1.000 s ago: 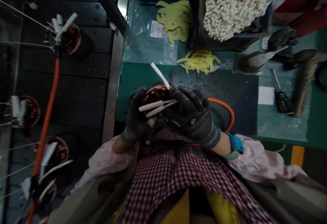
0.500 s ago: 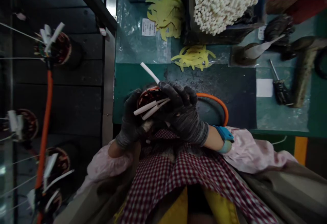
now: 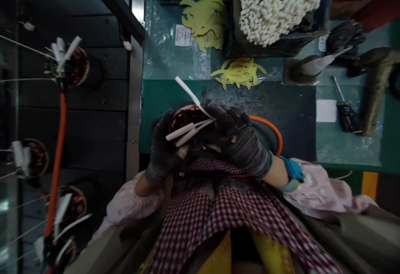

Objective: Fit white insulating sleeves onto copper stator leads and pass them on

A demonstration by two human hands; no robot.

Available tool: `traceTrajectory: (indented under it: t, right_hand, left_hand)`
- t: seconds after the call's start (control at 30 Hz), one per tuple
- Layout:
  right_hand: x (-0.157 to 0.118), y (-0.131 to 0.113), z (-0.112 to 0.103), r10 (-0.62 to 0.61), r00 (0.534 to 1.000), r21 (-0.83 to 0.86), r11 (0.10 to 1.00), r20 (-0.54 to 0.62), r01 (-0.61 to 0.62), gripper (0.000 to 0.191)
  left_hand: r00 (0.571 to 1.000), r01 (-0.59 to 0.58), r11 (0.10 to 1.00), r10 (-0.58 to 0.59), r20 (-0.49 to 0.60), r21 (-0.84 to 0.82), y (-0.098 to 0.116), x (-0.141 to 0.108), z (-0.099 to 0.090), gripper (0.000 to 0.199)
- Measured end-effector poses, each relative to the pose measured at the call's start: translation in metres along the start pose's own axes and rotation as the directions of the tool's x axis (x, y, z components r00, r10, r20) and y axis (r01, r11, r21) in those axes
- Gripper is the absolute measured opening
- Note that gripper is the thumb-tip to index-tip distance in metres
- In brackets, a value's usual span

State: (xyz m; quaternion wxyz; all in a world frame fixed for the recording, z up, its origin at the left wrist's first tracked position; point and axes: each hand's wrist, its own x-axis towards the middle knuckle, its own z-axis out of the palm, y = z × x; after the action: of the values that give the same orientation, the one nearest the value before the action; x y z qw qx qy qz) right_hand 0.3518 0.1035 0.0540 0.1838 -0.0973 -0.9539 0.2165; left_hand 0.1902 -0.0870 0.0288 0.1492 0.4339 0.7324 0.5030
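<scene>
A round motor stator (image 3: 178, 119) with reddish copper windings is at the near edge of the bench, partly hidden by my gloves. My left hand (image 3: 161, 149), in a dark grey glove, is closed around its left side. Several thin leads with white insulating sleeves (image 3: 180, 132) run together toward my right hand (image 3: 239, 136). One longer white sleeve (image 3: 187, 90) points up and to the left. The right fingers are closed on the leads where they meet, and the exact pinch is hidden. An orange cable (image 3: 275, 130) curves out behind my right hand.
Yellow strips (image 3: 239, 73) and a plastic bag (image 3: 162, 57) lie beyond my hands. A dark bin (image 3: 259, 49) holds many white sleeves. On the right are a bottle (image 3: 315, 66), a screwdriver (image 3: 347, 111) and a hammer (image 3: 375, 95). Other stators (image 3: 78, 66) stand on the left.
My right hand has shifted right and slightly down, away from the stator, and more of the leads shows. My left hand stays around the stator.
</scene>
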Motion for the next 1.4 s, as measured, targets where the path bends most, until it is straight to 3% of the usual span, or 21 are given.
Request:
traceTrajectory:
  t: [0.1,0.17,0.23,0.37,0.5,0.63,0.77,1.0,1.13,1.2,1.3,1.4]
  right_hand:
    - [-0.003,0.008,-0.007,0.176,0.983,0.024,0.984,0.049,-0.177,0.064]
    - [-0.005,0.015,-0.01,0.188,0.98,0.065,0.979,0.067,-0.192,0.07]
    - [-0.008,0.024,-0.011,0.124,0.988,0.117,0.984,0.093,-0.134,0.066]
    - [-0.015,0.047,-0.009,-0.121,0.991,0.2,0.974,0.061,0.107,0.034]
    - [-0.019,0.057,-0.006,-0.192,0.981,0.227,0.957,0.028,0.181,0.024]
    - [-0.018,0.056,-0.008,-0.2,0.979,0.226,0.956,0.044,0.185,0.025]
    - [-0.018,0.051,-0.009,-0.177,0.983,0.122,0.978,0.049,0.17,0.035]
    - [-0.028,0.035,-0.003,-0.048,0.998,-0.013,0.999,0.046,0.048,0.039]
    - [-0.03,0.025,0.003,0.021,0.998,-0.061,0.998,0.051,-0.017,0.07]
    - [-0.03,0.019,0.007,0.068,0.997,-0.077,0.995,0.025,-0.066,0.077]
    - [-0.028,0.014,0.01,0.138,0.99,-0.103,0.985,-0.002,-0.138,0.078]
    - [-0.027,0.018,0.009,0.109,0.994,-0.076,0.991,0.012,-0.108,0.073]
  left_hand:
    - [0.992,-0.129,0.982,0.128,0.016,0.138,0.009,0.003,0.008,0.08]
    - [0.982,-0.187,0.957,0.19,0.008,0.221,0.015,0.005,0.016,0.079]
    - [0.972,-0.226,0.939,0.235,-0.001,0.261,0.019,0.006,0.022,0.08]
    - [0.958,-0.285,0.916,0.284,0.045,0.281,0.023,0.008,0.024,0.078]
    - [0.957,-0.29,0.908,0.273,0.099,0.303,0.026,0.01,0.023,0.076]
    - [0.956,-0.292,0.916,0.275,0.099,0.277,0.025,0.012,0.024,0.079]
    - [0.951,-0.309,0.922,0.295,0.091,0.232,0.024,0.011,0.023,0.075]
    - [0.953,-0.301,0.909,0.3,0.051,0.287,0.021,0.01,0.026,0.072]
    - [0.943,-0.327,0.907,0.331,0.03,0.266,0.013,0.007,0.027,0.074]
    - [0.949,-0.31,0.922,0.314,0.02,0.232,0.012,0.006,0.026,0.074]
    - [0.959,-0.283,0.947,0.276,0.069,0.152,0.014,0.008,0.024,0.072]
    - [0.951,-0.307,0.941,0.298,0.083,0.14,0.017,0.013,0.027,0.089]
